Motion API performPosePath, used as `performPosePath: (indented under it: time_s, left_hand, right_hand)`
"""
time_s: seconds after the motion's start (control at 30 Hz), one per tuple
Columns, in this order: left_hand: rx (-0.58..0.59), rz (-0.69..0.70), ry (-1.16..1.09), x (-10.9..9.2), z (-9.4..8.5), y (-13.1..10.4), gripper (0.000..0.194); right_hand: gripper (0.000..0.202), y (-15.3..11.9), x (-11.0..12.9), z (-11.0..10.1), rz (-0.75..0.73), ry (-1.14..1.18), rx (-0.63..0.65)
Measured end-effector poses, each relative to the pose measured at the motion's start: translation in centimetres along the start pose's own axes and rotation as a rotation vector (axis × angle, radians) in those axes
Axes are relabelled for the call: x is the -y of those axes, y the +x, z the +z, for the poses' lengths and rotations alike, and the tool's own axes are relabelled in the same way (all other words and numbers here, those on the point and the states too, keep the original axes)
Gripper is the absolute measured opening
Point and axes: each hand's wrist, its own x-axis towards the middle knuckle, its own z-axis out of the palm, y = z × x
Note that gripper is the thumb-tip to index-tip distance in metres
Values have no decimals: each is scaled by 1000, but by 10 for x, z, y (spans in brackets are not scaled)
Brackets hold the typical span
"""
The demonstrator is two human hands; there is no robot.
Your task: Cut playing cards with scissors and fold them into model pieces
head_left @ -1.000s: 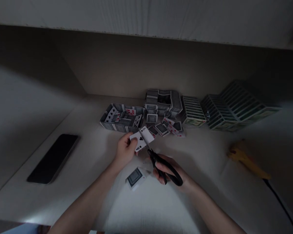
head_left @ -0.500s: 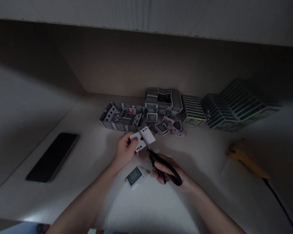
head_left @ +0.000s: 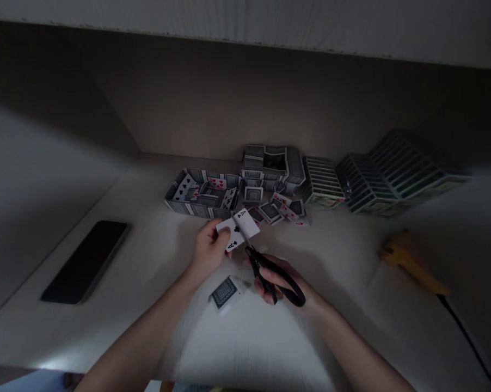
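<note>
My left hand point(head_left: 211, 245) pinches a playing card point(head_left: 230, 235), an ace of clubs, face up by its near left part. In my right hand point(head_left: 276, 280) is a pair of black-handled scissors point(head_left: 288, 286), with fingers through the loops. The scissor blades lie across the middle of the card. Below my hands a small stack of cards point(head_left: 224, 294) rests back side up on the table. Beyond the held card, several loose cards and card pieces point(head_left: 271, 213) lie scattered, some face up and some face down.
An open tray built of cards point(head_left: 196, 209) stands behind my left hand, beside a card-built block point(head_left: 274, 177). Ribbed card structures point(head_left: 323, 182) continue right. A black phone point(head_left: 86, 261) lies left; a yellow glue gun point(head_left: 415, 267) with a black cord lies right. A shelf point(head_left: 245, 22) overhangs.
The scissors and card keep nearly the same position, with the blades still across the card. The whole view has shifted slightly.
</note>
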Motion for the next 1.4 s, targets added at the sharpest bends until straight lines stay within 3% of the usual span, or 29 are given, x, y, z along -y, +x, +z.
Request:
performPosePath:
  time_s: [1.4]
  left_hand:
    - [29, 54, 38, -8, -1, -2, 14]
  right_hand:
    - [55, 0, 1, 3, 21, -35, -31]
